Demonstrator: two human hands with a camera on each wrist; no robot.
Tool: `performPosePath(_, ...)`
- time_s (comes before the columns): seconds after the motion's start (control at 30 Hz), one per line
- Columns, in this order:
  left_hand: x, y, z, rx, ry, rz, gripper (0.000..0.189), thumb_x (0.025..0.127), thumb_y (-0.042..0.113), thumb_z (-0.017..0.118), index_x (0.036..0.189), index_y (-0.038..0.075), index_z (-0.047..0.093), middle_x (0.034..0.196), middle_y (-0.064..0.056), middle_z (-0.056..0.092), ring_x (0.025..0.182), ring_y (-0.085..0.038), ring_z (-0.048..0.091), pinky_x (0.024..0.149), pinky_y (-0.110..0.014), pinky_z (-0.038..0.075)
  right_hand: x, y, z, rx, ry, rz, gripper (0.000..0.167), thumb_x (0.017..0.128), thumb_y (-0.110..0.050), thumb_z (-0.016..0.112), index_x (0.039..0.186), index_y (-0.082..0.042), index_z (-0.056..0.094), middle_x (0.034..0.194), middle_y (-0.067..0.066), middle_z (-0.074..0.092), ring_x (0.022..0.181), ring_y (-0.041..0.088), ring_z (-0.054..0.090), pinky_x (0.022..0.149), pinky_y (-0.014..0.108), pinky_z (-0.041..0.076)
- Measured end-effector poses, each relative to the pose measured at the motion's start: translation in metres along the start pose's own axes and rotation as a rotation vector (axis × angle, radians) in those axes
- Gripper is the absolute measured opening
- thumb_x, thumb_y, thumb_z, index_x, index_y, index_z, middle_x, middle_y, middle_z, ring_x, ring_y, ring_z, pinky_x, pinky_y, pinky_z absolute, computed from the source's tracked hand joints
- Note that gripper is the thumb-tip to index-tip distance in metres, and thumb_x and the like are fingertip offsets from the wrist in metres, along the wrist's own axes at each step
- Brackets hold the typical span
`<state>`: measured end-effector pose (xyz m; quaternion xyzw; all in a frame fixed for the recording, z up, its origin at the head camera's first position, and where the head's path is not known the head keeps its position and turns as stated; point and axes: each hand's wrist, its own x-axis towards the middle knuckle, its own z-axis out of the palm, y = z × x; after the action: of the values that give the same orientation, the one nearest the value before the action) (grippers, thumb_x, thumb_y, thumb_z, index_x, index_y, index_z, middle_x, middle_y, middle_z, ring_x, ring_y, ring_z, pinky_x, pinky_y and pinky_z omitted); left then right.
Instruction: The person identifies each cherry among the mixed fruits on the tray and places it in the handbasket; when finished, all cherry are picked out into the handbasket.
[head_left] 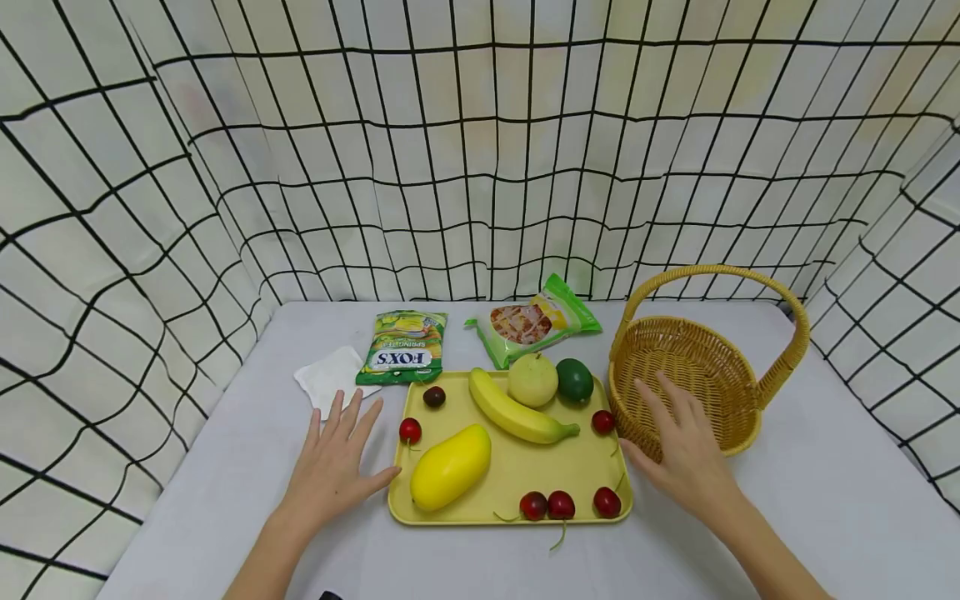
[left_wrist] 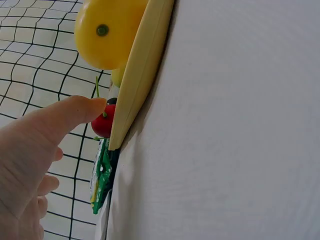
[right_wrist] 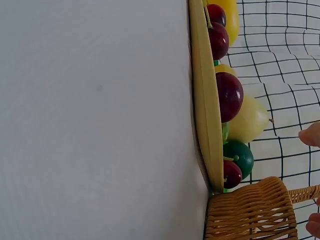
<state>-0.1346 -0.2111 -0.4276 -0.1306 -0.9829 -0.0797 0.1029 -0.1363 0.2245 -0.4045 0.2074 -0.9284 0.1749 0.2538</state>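
You have a white tissue (head_left: 327,373) and green FOX'S bag (head_left: 405,343) at left, a snack bag (head_left: 528,323) behind the yellow fruit tray (head_left: 540,467) between your hands, and a wicker basket (head_left: 667,342) crowding its right edge. Your left hand (head_left: 336,462), fingers spread wide, is beside the tray; your right hand (head_left: 690,454), also wide, beside the basket.

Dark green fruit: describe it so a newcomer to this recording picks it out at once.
Left of the wicker basket in the head view lies a yellow tray. Near its far right corner, the dark green fruit sits beside the pale, round fruit. Its deep green skin sets it apart from that pale neighbour and the nearby red cherry.
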Motion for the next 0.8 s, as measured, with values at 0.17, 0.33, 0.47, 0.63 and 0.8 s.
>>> performPosePath(0.17, 0.001, -0.005, 0.005, -0.020, -0.014, -0.005, 0.093, 0.071, 0.061, 0.064, 0.141, 0.009, 0.034, 0.146, -0.021, 0.026, 0.135, -0.040, 0.011, 0.105, -0.060, 0.008, -0.002, -0.005, 0.002, 0.012, 0.022, -0.062, 0.070, 0.084, -0.052, 0.055, 0.136, -0.008, 0.041, 0.136, 0.025, 0.035, 0.115, 0.042, 0.037, 0.089, 0.059, 0.035)
performPosePath(0.33, 0.004, -0.008, 0.011, -0.066, -0.026, 0.014, 0.091, 0.071, 0.062, 0.062, 0.141, 0.010, 0.035, 0.146, -0.019, 0.028, 0.135, -0.040, 0.014, 0.104, -0.061, 0.012, -0.004, -0.009, 0.004, 0.017, 0.021, -0.088, 0.066, 0.086, -0.052, 0.051, 0.134, -0.006, 0.044, 0.136, 0.024, 0.036, 0.114, 0.040, 0.039, 0.087, 0.056, 0.038)
performPosePath(0.47, 0.007, -0.008, 0.017, -0.146, -0.072, 0.024, 0.091, 0.073, 0.063, 0.060, 0.143, 0.012, 0.033, 0.147, -0.017, 0.026, 0.136, -0.039, 0.012, 0.106, -0.058, 0.012, -0.006, -0.010, 0.007, 0.017, 0.006, -0.085, 0.065, 0.086, -0.052, 0.049, 0.134, -0.008, 0.044, 0.136, 0.022, 0.037, 0.116, 0.038, 0.038, 0.089, 0.055, 0.037)
performPosePath(0.63, 0.010, -0.009, 0.025, -0.216, -0.121, 0.029, 0.091, 0.073, 0.063, 0.061, 0.144, 0.014, 0.030, 0.148, -0.013, 0.025, 0.137, -0.036, 0.011, 0.107, -0.056, 0.011, -0.010, -0.010, 0.010, 0.036, -0.023, -0.091, 0.070, 0.087, -0.060, 0.035, 0.134, -0.009, 0.045, 0.136, 0.019, 0.037, 0.117, 0.035, 0.038, 0.089, 0.052, 0.038)
performPosePath(0.8, 0.013, -0.010, 0.030, -0.299, -0.147, 0.028, 0.090, 0.074, 0.058, 0.063, 0.144, 0.014, 0.028, 0.149, -0.010, 0.025, 0.137, -0.034, 0.013, 0.108, -0.054, 0.012, -0.013, -0.011, 0.013, 0.079, -0.071, -0.143, 0.061, 0.088, -0.051, 0.047, 0.133, -0.010, 0.046, 0.135, 0.017, 0.039, 0.115, 0.032, 0.040, 0.087, 0.048, 0.042)
